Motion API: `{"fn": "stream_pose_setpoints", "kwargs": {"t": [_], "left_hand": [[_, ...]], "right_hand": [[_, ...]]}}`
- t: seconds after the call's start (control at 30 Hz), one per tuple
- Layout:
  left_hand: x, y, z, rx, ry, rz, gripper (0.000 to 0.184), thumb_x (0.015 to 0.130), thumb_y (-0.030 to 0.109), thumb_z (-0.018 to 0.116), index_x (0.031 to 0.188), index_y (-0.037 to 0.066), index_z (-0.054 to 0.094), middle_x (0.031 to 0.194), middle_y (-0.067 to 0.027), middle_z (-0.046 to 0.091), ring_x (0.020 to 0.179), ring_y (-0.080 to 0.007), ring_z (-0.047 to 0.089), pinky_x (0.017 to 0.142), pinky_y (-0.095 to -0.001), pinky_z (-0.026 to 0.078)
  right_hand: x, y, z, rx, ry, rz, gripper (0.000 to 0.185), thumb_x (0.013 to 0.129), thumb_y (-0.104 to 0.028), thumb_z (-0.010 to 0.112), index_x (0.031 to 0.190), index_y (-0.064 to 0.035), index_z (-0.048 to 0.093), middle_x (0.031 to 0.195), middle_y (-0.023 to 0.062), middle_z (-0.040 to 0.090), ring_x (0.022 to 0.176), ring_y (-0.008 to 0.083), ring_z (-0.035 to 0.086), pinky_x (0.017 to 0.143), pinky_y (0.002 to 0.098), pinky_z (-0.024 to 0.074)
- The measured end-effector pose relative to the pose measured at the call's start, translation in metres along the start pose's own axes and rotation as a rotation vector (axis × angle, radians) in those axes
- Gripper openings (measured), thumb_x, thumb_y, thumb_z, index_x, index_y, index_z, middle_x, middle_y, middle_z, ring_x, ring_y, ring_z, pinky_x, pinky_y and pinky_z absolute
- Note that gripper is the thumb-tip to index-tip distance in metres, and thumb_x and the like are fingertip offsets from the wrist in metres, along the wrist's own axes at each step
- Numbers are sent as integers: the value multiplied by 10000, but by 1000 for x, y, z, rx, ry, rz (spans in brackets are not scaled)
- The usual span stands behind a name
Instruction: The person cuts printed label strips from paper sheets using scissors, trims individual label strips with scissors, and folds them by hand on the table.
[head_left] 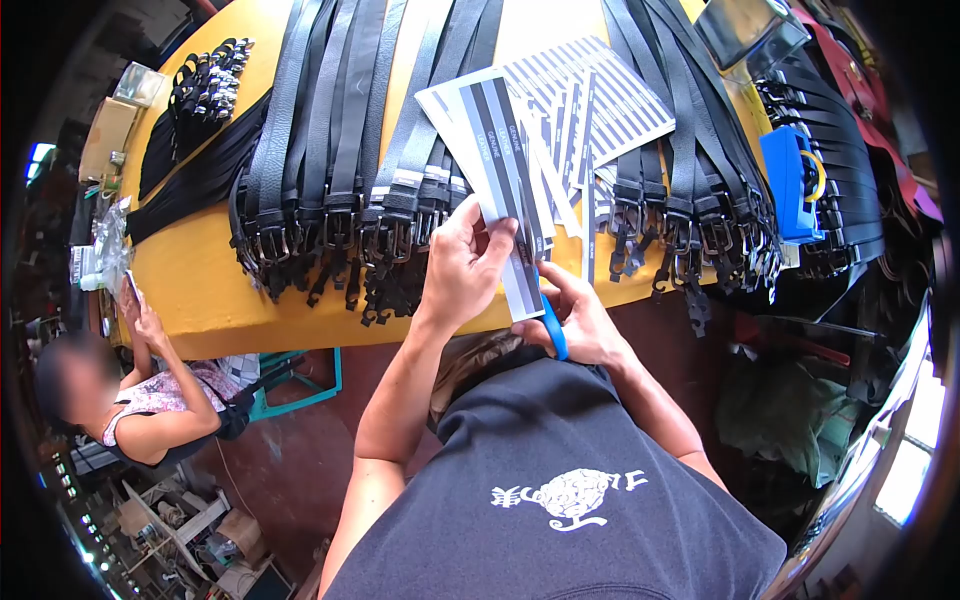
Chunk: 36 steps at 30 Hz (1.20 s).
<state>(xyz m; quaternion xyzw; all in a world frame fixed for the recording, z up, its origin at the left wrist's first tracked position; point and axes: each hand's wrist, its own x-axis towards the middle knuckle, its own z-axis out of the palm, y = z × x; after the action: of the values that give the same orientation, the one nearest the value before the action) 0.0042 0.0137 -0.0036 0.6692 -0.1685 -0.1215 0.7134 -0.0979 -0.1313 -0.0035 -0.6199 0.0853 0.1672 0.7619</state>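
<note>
Between the thumb and fingers of my left hand point(468, 262) is a striped label strip point(500, 170), printed with "GENUINE LEATHER" and held upright over the table's front edge. My right hand point(575, 320) grips blue-handled scissors point(553, 328) at the strip's lower right edge; the blades are mostly hidden by the strip. Behind the strip, striped label sheets point(625, 105) and loose cut strips lie overlapping on the table. Black belts with metal buckles are laid in bundles, one to the left point(350, 150) and one to the right point(690, 150) of the sheets.
The yellow table point(200, 290) curves across the view. A blue tool point(792, 185) stands at its right, near more belts. Black straps point(210, 85) and a cardboard box point(110, 140) lie at the left. Another person point(165, 400) sits at the left by a teal stool point(295, 390).
</note>
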Motion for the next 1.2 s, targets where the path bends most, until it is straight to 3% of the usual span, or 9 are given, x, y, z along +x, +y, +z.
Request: {"fn": "stream_pose_setpoints", "kwargs": {"t": [0.27,0.53,0.63,0.73,0.83,0.97,1.13,1.2], "left_hand": [[-2,-1,0,4,9,34,99,952,63,559,1010,-15,580,769,-5,634,686,-12,546,583,-199,448],[-2,2,-2,19,3,40,120,951,60,561,1035,-23,582,779,-16,643,695,-17,556,593,-201,455],[-3,3,-6,20,-60,-11,199,965,22,521,1153,-36,555,975,-31,632,857,-43,583,748,-205,472],[-3,5,-5,5,-57,-10,197,964,18,522,1151,-35,557,976,-31,634,854,-44,584,744,-203,471],[-2,8,1,-27,12,49,137,950,53,558,1059,-27,583,799,-25,649,705,-24,566,605,-204,465],[-2,1,-5,40,-16,41,143,953,52,553,1066,-30,582,813,-32,655,707,-29,574,604,-206,469],[-2,3,-3,-12,-6,38,143,951,52,555,1063,-31,586,817,-34,657,714,-33,579,605,-210,473],[-3,4,-6,-22,-46,-4,174,962,31,531,1118,-36,571,930,-41,645,825,-49,585,717,-212,470]], "right_hand": [[1,5,1,-10,5,-41,535,774,-74,753,1240,-16,496,729,33,619,595,50,532,512,203,405],[0,7,1,-20,7,-46,570,782,-58,743,1290,-13,490,719,30,615,576,59,535,507,207,416],[0,5,0,-17,0,-32,570,783,-52,740,1295,-13,492,726,33,618,571,58,535,507,207,420],[0,3,0,-16,-1,-8,558,785,-47,736,1289,-14,500,739,39,626,570,55,537,513,204,429],[0,5,-2,-5,-10,-5,532,799,-55,727,1281,-16,507,758,47,639,571,52,541,521,200,443],[2,14,-5,48,-22,5,493,831,-89,720,1273,-21,514,772,53,654,570,50,549,526,193,454],[2,15,-8,5,-22,46,661,817,-155,741,1377,18,436,821,88,689,609,67,576,530,215,476],[3,16,-9,11,-17,54,689,813,-161,749,1390,21,421,824,92,690,605,68,578,523,215,475]]}}
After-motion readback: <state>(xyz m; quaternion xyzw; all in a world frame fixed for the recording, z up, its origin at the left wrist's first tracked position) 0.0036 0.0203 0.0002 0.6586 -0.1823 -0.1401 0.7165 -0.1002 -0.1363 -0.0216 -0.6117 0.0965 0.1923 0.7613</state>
